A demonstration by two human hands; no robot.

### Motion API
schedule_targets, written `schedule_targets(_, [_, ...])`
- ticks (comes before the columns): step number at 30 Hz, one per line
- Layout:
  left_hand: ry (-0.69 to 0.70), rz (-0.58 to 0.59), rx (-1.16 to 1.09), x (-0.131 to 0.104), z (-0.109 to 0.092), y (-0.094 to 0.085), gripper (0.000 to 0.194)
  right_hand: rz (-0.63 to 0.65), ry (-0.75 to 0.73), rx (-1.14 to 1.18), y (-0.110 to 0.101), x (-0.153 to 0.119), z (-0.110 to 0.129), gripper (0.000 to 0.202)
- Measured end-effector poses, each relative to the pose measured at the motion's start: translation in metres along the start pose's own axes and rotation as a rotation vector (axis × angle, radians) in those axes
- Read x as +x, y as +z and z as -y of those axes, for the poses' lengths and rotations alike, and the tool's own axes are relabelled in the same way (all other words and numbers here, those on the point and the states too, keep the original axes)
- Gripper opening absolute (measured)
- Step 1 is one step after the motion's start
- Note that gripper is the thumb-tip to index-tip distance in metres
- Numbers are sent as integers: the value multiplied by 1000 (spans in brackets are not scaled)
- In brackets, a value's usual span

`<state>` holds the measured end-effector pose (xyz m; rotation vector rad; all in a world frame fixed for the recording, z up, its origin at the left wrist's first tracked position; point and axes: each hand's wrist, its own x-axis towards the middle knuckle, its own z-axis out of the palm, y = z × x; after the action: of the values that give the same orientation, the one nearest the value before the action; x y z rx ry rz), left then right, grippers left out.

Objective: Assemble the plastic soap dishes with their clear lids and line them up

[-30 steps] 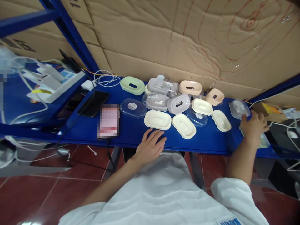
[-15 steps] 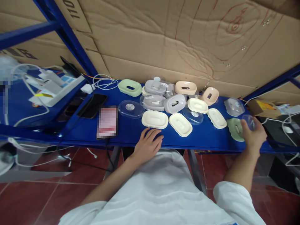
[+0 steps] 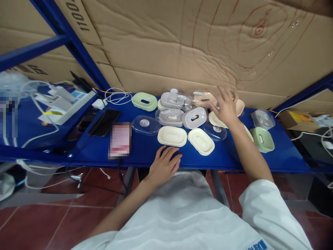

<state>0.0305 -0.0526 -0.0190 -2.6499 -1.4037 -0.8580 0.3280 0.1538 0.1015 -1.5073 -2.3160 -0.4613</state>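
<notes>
My left hand (image 3: 165, 162) rests at the front edge of the blue table, fingers loosely spread and holding nothing. A cream oval tray (image 3: 172, 135) lies just beyond its fingertips. Over the back of the group hovers my right hand (image 3: 225, 106), fingers apart with nothing seen in them. It partly covers a peach oval box (image 3: 239, 107) and a cream piece (image 3: 218, 120). Left of its thumb, a clear lid (image 3: 197, 94) sits over another peach box (image 3: 205, 100). A green slotted box (image 3: 263, 139) stands to the right, beside my right forearm.
Grey slotted boxes (image 3: 194, 118), a second cream tray (image 3: 201, 141) and clear lids (image 3: 146, 125) crowd the middle. Another green box (image 3: 145, 101) is back left. A phone (image 3: 120, 140) with its cable lies left, near a power strip (image 3: 66, 104). Cardboard (image 3: 156, 45) walls the back.
My right hand has moved from the far right to the back middle. The clear lid it held now lies over the peach box, and the right-hand green box has shifted slightly. My left hand stays put.
</notes>
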Motion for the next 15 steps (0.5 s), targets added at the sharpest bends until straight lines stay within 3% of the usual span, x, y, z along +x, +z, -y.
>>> schedule_targets(2, [4, -1, -2, 0, 0, 0, 25, -3, 81, -26, -7, -23, -13, 49])
schedule_targets(4, [16, -4, 0, 0, 1, 1, 25, 3, 237, -64, -11, -66, -36, 50])
schedule_targets(8, [39, -16, -5, 0, 2, 1, 24, 35, 842, -202, -9, -170, -92, 67])
schedule_targets(9, [38, -20, -10, 0, 2, 1, 25, 66, 917, -180, -8, -192, -103, 68])
schedule_targets(12, [27, -33, -38, 1, 3, 0, 24, 86, 902, -113, -7, -231, -118, 55])
schedule_targets(15, [9, -40, -69, 1, 3, -1, 23, 32, 829, -92, -10, -231, -116, 51])
